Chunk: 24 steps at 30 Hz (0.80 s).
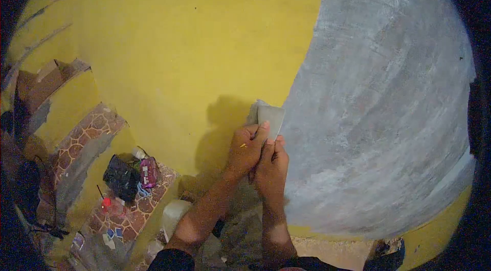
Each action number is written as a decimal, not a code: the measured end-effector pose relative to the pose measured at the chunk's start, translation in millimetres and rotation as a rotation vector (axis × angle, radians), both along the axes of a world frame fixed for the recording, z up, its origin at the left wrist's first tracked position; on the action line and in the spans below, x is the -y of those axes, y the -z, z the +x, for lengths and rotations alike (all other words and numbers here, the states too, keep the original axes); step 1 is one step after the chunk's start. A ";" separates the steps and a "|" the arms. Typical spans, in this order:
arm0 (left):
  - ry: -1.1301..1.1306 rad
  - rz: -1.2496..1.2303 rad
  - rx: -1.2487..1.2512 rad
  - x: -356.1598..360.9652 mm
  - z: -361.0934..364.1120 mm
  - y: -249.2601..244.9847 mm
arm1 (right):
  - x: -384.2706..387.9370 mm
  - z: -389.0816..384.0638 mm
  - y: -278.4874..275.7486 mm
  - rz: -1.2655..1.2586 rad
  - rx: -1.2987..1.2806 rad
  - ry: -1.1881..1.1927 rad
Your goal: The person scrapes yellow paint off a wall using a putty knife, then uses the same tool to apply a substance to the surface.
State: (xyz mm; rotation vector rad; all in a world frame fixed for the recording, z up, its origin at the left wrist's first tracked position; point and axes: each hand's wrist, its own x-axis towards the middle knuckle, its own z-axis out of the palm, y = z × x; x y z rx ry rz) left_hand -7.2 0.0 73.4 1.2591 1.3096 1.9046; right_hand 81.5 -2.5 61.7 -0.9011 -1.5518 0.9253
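Observation:
In front of the wall, my two hands are close together at the middle of the view. A flat grey blade, widening toward its top like a putty knife, stands up from my right hand, whose fingers are wrapped below it. My left hand is closed, its thumb pressed at the blade's lower left side. Behind that thumb a second, darker grey flat piece shows partly; the fingers hide its lower end. A small yellow smear marks the back of my left hand.
Yellow paint covers the left of the wall, and a grey coat the right. At lower left, steps with stone-patterned treads hold a black bag, a purple packet and a red-capped bottle.

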 end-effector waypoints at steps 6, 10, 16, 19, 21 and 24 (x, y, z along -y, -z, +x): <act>0.001 0.046 -0.016 -7.9 -4.0 4.9 | -2.7 -0.7 -1.7 -0.083 0.006 -0.003; -0.251 0.307 -0.188 -24.7 -2.4 1.4 | -13.3 -4.4 -18.5 -0.040 -0.070 -0.025; 0.245 0.156 0.425 -23.5 -1.2 -46.4 | -21.1 -0.4 -63.7 0.077 0.049 -0.063; -0.089 0.281 -0.071 13.5 5.7 -28.3 | -15.2 3.5 -27.2 0.051 0.018 0.001; -0.016 0.110 0.003 -5.1 0.1 7.6 | -19.2 12.8 6.1 0.091 0.035 -0.005; 0.036 -0.032 0.102 -8.9 7.6 20.5 | -27.7 13.8 22.4 0.208 0.058 -0.002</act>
